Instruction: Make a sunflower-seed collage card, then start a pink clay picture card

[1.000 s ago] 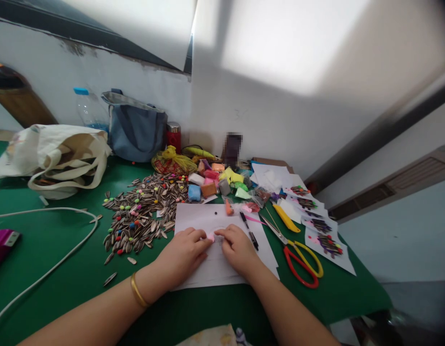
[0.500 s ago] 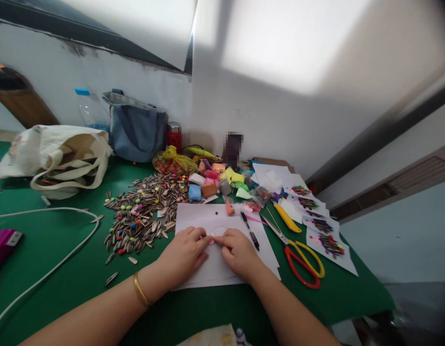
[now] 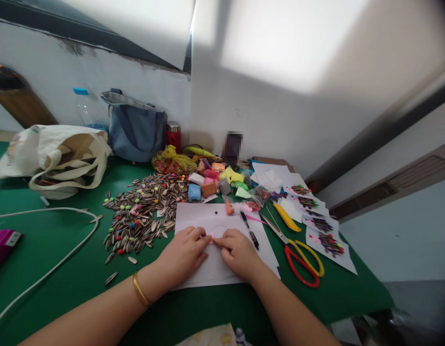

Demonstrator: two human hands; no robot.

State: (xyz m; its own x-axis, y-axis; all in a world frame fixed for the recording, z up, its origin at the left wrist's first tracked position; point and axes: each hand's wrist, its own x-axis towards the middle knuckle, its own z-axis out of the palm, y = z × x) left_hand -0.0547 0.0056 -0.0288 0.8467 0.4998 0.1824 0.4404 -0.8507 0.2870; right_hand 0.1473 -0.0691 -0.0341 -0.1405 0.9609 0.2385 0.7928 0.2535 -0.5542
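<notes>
My left hand (image 3: 182, 253) and my right hand (image 3: 237, 252) rest side by side on a white sheet of paper (image 3: 208, 218) on the green table. Their fingertips meet in a pinch on a small pink lump of clay (image 3: 211, 236), just below a faint circle drawn on the sheet. A gold bangle (image 3: 138, 290) sits on my left wrist. Left of the sheet lies a pile of sunflower seeds (image 3: 143, 211) dotted with small coloured balls. Blocks of coloured clay (image 3: 211, 182) are heaped behind the sheet.
Red-and-yellow scissors (image 3: 298, 254), a yellow knife (image 3: 285, 217) and a black pen (image 3: 249, 230) lie right of the sheet. Finished seed pictures (image 3: 323, 235) line the right edge. Cloth bags (image 3: 56, 156), a blue bag (image 3: 135, 127) and a bottle stand at the back. A white cord (image 3: 45, 269) crosses the left.
Both hands have drawn closer together over the pink clay, with the fingertips now touching. The view has shifted slightly.
</notes>
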